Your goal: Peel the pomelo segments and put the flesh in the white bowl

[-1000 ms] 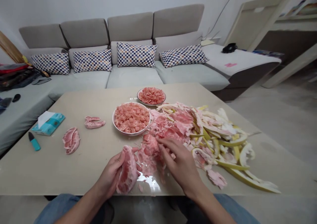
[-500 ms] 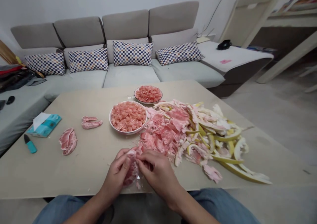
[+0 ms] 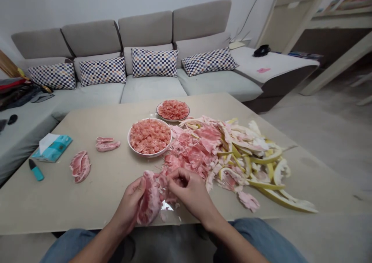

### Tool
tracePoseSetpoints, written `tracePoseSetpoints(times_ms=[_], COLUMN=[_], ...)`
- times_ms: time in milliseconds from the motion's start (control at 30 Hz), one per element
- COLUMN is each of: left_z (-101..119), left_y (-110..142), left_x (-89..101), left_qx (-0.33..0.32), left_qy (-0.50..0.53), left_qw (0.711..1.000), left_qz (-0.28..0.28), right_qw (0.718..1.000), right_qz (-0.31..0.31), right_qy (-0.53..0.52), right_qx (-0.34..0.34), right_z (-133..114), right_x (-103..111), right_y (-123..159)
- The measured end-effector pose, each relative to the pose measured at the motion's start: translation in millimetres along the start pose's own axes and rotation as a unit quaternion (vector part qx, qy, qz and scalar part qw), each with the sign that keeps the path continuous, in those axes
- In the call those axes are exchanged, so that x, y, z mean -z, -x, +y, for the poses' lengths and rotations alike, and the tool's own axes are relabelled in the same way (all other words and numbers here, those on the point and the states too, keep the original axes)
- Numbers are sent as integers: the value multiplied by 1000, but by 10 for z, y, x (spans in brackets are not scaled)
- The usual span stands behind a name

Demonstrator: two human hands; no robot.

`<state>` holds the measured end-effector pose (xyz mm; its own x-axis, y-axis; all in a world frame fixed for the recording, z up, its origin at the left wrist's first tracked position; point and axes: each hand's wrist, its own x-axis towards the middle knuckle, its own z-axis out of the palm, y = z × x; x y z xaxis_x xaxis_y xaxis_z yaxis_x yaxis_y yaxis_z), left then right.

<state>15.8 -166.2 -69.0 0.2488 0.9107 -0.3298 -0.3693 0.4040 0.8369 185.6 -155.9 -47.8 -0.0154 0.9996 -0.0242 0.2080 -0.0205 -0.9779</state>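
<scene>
A pink pomelo segment [image 3: 150, 203] is gripped upright in my left hand [image 3: 130, 203], thumb along its side, near the table's front edge. Just to its right, my right hand [image 3: 192, 195] has its thumb and forefinger pinched together, a small gap from the segment; what sits between those fingertips is too hidden to make out. Beyond my hands stands a white bowl [image 3: 149, 155] heaped with peeled pomelo flesh. Pink membrane scraps [image 3: 188, 154] lie piled ahead of my right hand. Other pomelo segments [image 3: 80, 166] rest at the left.
A dark-rimmed plate [image 3: 174, 120] of pomelo flesh sits behind the bowl. Thick yellow-green peels [image 3: 270, 170] cover the table's right side. On the left are a blue tissue pack [image 3: 55, 148] and a teal-handled tool [image 3: 37, 172]. A sofa [image 3: 151, 90] stands across the table [image 3: 104, 197].
My right hand has pulled away to the right from the pomelo segment. My left hand has shifted slightly left and down, and more of the segment shows.
</scene>
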Motion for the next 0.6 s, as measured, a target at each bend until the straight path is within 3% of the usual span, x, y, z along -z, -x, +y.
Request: tracePoseSetpoints(times_ms=[200, 400, 533, 600], left_z=[48, 77, 71, 71], left_y=[-50, -43, -62, -73], left_x=[70, 78, 115, 139], left_qx=[-6, -15, 4, 46], left_qy=[66, 57, 89, 134], left_qw=[997, 997, 996, 989], left_qz=[34, 47, 1, -47], right_qw=[990, 958, 949, 958], right_qz=[25, -35, -49, -39], right_qy=[113, 244, 297, 255], right_qx=[84, 147, 96, 127], right_z=[99, 239, 276, 273], right_x=[82, 68, 69, 61], right_y=[-58, -49, -35, -22])
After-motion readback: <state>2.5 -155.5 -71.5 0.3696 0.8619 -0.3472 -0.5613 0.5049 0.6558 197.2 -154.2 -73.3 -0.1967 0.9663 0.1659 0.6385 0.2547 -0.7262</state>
